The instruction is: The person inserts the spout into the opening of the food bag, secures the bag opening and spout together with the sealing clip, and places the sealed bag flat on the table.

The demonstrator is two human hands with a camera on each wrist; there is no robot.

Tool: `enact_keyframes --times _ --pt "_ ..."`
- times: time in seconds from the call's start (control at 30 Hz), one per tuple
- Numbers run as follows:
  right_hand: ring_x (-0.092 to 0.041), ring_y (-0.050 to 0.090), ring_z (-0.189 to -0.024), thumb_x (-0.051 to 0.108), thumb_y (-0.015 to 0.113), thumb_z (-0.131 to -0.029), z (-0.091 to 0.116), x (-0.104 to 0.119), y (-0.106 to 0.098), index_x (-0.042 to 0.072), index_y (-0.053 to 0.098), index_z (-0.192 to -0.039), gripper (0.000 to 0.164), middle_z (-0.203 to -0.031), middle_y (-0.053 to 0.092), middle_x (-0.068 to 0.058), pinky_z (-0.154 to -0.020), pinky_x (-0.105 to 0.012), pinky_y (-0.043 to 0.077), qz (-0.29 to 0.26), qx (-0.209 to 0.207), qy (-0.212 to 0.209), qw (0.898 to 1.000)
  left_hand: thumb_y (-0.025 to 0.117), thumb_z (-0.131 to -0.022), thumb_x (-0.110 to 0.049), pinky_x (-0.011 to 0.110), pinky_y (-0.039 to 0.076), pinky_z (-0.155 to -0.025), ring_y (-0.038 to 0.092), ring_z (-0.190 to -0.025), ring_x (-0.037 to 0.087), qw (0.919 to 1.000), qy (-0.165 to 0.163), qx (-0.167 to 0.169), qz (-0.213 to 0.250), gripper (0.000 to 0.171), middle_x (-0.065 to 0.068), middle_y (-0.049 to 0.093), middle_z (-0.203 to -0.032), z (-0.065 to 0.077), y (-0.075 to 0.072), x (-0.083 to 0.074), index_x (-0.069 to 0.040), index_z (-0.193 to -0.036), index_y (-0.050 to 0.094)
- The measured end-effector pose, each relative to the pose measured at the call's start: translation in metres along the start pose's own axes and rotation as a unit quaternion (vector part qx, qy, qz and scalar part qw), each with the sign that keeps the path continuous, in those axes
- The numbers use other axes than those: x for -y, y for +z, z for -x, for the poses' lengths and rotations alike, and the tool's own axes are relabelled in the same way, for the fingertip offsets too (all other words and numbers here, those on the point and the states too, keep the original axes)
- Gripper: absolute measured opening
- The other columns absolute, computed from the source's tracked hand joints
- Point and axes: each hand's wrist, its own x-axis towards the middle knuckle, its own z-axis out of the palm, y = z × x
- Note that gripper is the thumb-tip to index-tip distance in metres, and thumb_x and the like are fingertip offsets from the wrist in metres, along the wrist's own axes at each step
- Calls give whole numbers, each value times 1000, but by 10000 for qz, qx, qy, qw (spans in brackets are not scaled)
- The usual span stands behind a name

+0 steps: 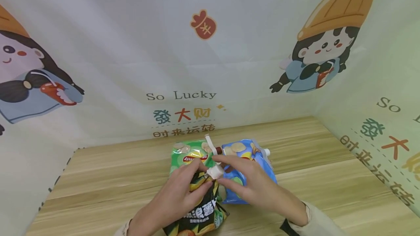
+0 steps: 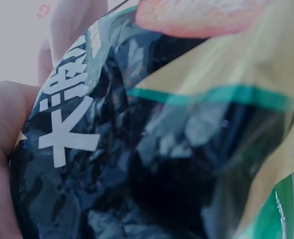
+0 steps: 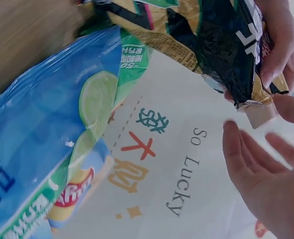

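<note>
My left hand [image 1: 178, 192] grips the gathered top of a black and gold chip bag [image 1: 205, 210], which fills most of the left wrist view. A small white block-like piece [image 3: 260, 115] sticks out at the bag's pinched top. Around that piece the right hand [image 1: 254, 181] is held with thumb and fingers spread apart; whether the thumb touches it I cannot tell. Behind the black bag lie a green chip bag [image 1: 178, 154] and, to the right, a blue chip bag [image 1: 262, 168].
A white strip [image 1: 210, 143] stands up at the green bag's right edge, beside a dark red piece [image 1: 218, 150]. On the blue bag's upper right corner is a white cap-like piece [image 1: 267, 152]. The wooden table [image 1: 108, 177] ends at a printed cloth backdrop [image 1: 115, 65].
</note>
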Motion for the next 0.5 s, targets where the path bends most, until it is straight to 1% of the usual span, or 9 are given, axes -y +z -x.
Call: enact_keyframes --times 0.07,0.13,0.2,0.27,0.3,0.33,0.43,0.5 --pt "-10 62 -102 17 71 -94 3 4 -1 12 56 -136 45 -128 62 2 -85 -31 54 261 -39 -7 9997 71 -94 -17 21 40 -55 46 -67 5 9999 -107 20 -77 18 -11 60 -88 1 -2 0 -18 -102 55" --pt "-10 59 -103 19 71 -94 7 7 -1 12 55 -132 41 -127 60 2 -86 -28 52 526 -108 -173 9984 71 -93 -16 22 44 -59 51 -72 5 9997 -142 8 -177 19 -11 61 -89 2 -4 0 -18 -102 54" --pt "-11 56 -103 18 70 -94 11 11 -1 12 58 -124 32 -120 60 2 -87 -24 50 759 -162 -513 9957 73 -91 -14 26 51 -68 57 -80 5 9996 -154 -34 -239 23 -10 64 -94 3 -6 0 -18 -103 53" --pt "-9 55 -100 16 69 -95 16 14 -1 13 60 -115 23 -111 59 4 -86 -19 47 905 -72 -876 9920 74 -90 -12 31 54 -80 64 -93 7 9994 -262 -61 -225 30 -9 65 -100 4 -7 1 -19 -108 51" --pt "-7 54 -97 16 69 -95 19 16 0 14 61 -112 18 -107 58 6 -85 -16 46 982 56 -1026 9898 74 -90 -12 35 53 -84 64 -101 8 9992 -291 -85 -261 34 -8 66 -103 5 -7 2 -21 -112 51" --pt "-5 53 -95 15 68 -95 22 17 1 16 62 -109 15 -104 58 8 -84 -13 44 1044 269 -1126 9878 74 -90 -12 37 53 -86 64 -106 9 9990 -333 -106 -274 38 -8 66 -109 6 -8 2 -23 -118 51" --pt "-1 51 -93 17 63 -98 32 19 8 18 65 -108 10 -101 57 11 -84 -8 41 1172 1137 -1398 9766 73 -91 -14 38 51 -84 63 -109 9 9983 -354 -175 -435 52 -11 65 -118 10 -10 3 -33 -133 48" --pt "1 52 -94 20 62 -99 39 18 15 19 66 -109 11 -101 59 12 -86 -5 38 1168 1708 -1479 9671 72 -92 -17 39 49 -83 61 -107 9 9974 -305 -217 -624 57 -15 64 -121 12 -11 4 -38 -139 46"
